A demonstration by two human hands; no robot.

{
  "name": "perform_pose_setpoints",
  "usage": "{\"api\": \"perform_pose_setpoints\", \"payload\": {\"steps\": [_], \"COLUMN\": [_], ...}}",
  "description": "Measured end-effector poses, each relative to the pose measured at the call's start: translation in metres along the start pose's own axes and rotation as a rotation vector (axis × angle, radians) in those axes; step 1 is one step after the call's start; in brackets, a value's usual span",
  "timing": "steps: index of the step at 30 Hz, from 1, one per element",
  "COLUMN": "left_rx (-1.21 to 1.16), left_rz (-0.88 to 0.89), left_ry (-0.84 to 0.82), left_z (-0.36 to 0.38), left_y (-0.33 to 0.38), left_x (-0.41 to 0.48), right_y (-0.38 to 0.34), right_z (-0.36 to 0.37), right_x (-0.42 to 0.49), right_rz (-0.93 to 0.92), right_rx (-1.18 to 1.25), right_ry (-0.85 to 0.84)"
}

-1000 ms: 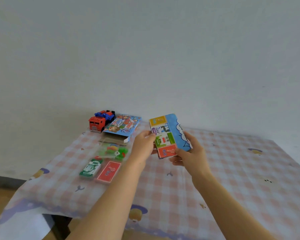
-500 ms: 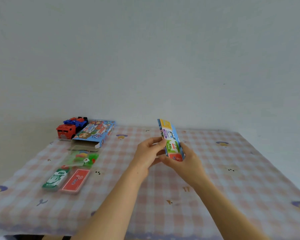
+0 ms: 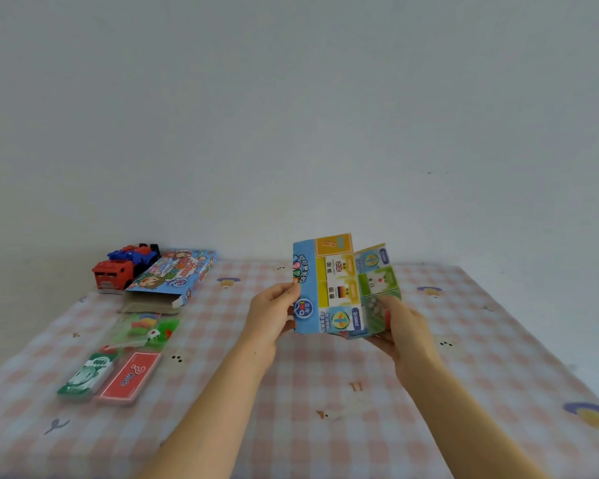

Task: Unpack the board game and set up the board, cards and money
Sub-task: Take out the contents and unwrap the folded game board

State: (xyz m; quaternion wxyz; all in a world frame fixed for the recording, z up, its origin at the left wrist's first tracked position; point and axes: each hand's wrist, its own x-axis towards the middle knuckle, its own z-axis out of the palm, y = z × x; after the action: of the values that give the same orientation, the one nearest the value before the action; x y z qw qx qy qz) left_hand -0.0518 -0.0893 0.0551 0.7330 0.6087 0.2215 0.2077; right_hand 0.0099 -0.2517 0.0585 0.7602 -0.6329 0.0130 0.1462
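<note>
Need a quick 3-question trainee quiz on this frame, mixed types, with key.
1. True or false: the game board lies flat on the tablecloth.
2. What lies right beside the green money pack? A) red card deck B) toy truck C) game box
3. Which hand grips the board's blue-edged panel?

Key:
1. False. Both hands hold it partly unfolded above the tablecloth.
2. A.
3. The left hand. The right hand holds the green side.

Folded game board (image 3: 339,288) held upright, partly opened.
</note>
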Motion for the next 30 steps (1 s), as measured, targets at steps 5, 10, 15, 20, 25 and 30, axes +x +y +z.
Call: {"api": "perform_pose_setpoints", "payload": {"steps": [5, 10, 15, 20, 25, 30], "left_rx": [0.067, 0.37, 0.829, 0.722, 0.336, -0.08], "left_rz": [0.035, 0.15, 0.3, 0.217, 0.147, -0.151], "left_ry": [0.108, 0.019, -0.159, -0.101, -0.329, -0.139], "left_z": [-0.005, -0.002, 0.005, 0.001, -0.001, 0.003], "left_y": [-0.001, -0.01, -0.015, -0.025, -0.018, -0.016], "left_x": [0.002, 0.001, -0.003, 0.006, -0.001, 0.003], "right_y": [-0.005, -0.006, -0.011, -0.014, -0.012, -0.009], "right_z": [-0.007, -0.005, 0.0, 0.0, -0.003, -0.007], "right_x": [0.001, 0.0, -0.004, -0.007, -0.003, -0.001], "right_rz": [-0.005, -0.034, -0.06, -0.082, -0.085, -0.089], "right_rx": [-0.011, 0.032, 0.088, 0.139, 0.208, 0.295], "right_ry": [0.033, 0.045, 0.029, -0.019, -0.007, -0.047]}}
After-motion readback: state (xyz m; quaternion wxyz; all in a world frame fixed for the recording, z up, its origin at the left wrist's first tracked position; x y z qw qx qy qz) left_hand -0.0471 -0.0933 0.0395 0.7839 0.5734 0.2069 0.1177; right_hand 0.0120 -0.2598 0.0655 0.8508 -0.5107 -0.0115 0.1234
